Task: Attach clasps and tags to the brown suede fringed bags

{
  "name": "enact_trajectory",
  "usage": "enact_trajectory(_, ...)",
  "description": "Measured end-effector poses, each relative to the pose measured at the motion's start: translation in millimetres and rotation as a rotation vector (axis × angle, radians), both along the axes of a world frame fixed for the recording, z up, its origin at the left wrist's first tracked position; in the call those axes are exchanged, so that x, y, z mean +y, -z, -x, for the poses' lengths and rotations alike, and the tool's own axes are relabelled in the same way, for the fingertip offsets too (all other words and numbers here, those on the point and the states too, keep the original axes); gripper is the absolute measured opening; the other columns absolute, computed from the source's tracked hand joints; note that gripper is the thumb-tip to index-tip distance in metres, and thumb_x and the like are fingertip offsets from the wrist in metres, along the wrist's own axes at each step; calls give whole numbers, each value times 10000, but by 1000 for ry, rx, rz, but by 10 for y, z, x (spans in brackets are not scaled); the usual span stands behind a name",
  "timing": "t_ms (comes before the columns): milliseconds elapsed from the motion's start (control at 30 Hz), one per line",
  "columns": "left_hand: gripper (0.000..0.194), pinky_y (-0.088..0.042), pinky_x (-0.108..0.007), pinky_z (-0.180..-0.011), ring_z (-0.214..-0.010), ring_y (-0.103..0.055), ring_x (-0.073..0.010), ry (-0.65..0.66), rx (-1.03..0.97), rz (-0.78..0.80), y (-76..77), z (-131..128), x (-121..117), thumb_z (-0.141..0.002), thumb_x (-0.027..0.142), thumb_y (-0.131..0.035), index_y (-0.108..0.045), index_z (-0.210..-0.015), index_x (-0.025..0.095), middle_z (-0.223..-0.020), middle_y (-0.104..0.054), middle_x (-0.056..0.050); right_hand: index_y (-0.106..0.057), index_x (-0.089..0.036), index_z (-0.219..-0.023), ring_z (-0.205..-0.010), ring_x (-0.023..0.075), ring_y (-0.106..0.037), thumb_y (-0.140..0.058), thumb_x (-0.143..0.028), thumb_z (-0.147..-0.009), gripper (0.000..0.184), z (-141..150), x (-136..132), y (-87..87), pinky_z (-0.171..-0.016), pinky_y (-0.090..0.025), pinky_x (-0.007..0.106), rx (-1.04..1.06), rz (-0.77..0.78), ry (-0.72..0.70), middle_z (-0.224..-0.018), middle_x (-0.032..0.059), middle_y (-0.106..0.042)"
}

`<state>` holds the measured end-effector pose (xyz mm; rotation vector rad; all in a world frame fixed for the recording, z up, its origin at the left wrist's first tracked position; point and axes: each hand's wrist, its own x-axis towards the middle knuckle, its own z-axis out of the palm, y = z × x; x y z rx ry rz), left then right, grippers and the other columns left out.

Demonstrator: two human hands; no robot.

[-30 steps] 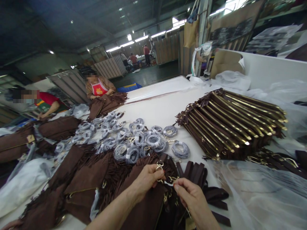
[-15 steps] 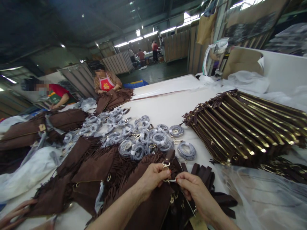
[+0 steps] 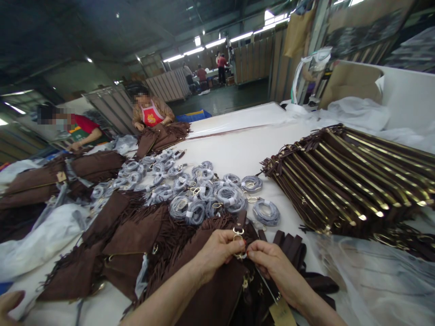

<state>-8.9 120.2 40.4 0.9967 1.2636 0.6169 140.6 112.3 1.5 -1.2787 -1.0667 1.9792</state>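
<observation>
My left hand (image 3: 217, 251) pinches a gold metal ring (image 3: 239, 237) that hangs from a swivel clasp on a short brown strap (image 3: 240, 218). Close beside it, the fingertips of my right hand (image 3: 273, 261) are pinched at the ring's lower edge. A thin string (image 3: 267, 283) runs down from under these fingers to a tan hang tag (image 3: 282, 313). What exactly lies between the right fingertips is small and partly hidden. Beneath both hands lies a dark brown fringed bag (image 3: 200, 271), with more gold hardware (image 3: 246, 280) on dark straps below.
Wrapped strap coils (image 3: 227, 197) lie beyond my hands. Zippered brown pouches (image 3: 340, 176) are stacked at right, above clear plastic sheeting (image 3: 380, 276). More fringed bags (image 3: 132, 235) lie at left. Another person's hand (image 3: 10, 303) is at lower left; two co-workers stand across the white table (image 3: 238, 145).
My right fingertips have moved slightly left, closer to the ring and my left hand. The other person's hand at lower left has come off the brown bag. The view has shifted slightly.
</observation>
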Motion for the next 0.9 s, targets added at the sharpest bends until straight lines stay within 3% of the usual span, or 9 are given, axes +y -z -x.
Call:
enact_trajectory(300,351,-179,-212,-447,-452,-269,-49,27,75,-29,-2,-12,7,-674,461,-577,-537,-588,123,-493,-409,56,-536,-166,-644,-477,86,-252,-522,-410,-667,245,67,-82,41,-463,-155,250,-37,-92,-6,-516,-66,-341)
enact_trajectory(500,313,-353,-218,-558,-618,-451,-100,-9,320,-209,56,95,-203,-745,422,-536,-520,-885,142,-727,-519,10,-555,-161,-653,-477,86,-275,-537,-379,-658,219,59,-113,64,-459,-163,245,-21,-78,34,-517,-61,-369)
enact_trajectory(600,178,-378,-224,-599,-647,-475,-105,81,520,-412,114,118,-329,-754,246,-562,-533,-914,173,-789,-538,3,-545,-163,-647,-471,82,-267,-537,-379,-660,216,60,-119,48,-454,-159,241,-10,-67,46,-507,-66,-360)
enact_trajectory(700,74,-390,-221,-613,-672,-503,-116,175,701,-767,226,108,-384,-787,133,-521,-554,-836,177,-775,-555,-6,-536,-166,-643,-467,79,-262,-540,-379,-654,214,68,-122,58,-448,-157,237,-14,-67,64,-503,-70,-351)
enact_trajectory(800,167,-371,-229,-566,-621,-490,-128,199,869,-1150,312,90,-391,-849,123,-434,-544,-732,168,-671,-557,-12,-539,-163,-640,-460,78,-270,-537,-388,-645,225,60,-125,105,-440,-163,231,-23,-75,62,-502,-68,-358)
enact_trajectory(867,205,-350,-234,-535,-568,-464,-125,175,924,-1258,299,88,-402,-857,119,-412,-527,-694,168,-618,-542,-7,-551,-163,-659,-447,78,-292,-527,-401,-665,239,33,-136,136,-433,-185,227,-37,-84,42,-511,-63,-386)
enact_trajectory(900,210,-351,-231,-532,-561,-464,-121,150,915,-1241,269,93,-414,-858,119,-406,-517,-687,169,-610,-539,-4,-562,-164,-685,-449,85,-326,-519,-405,-683,244,14,-146,142,-436,-218,226,-48,-104,40,-525,-55,-415)
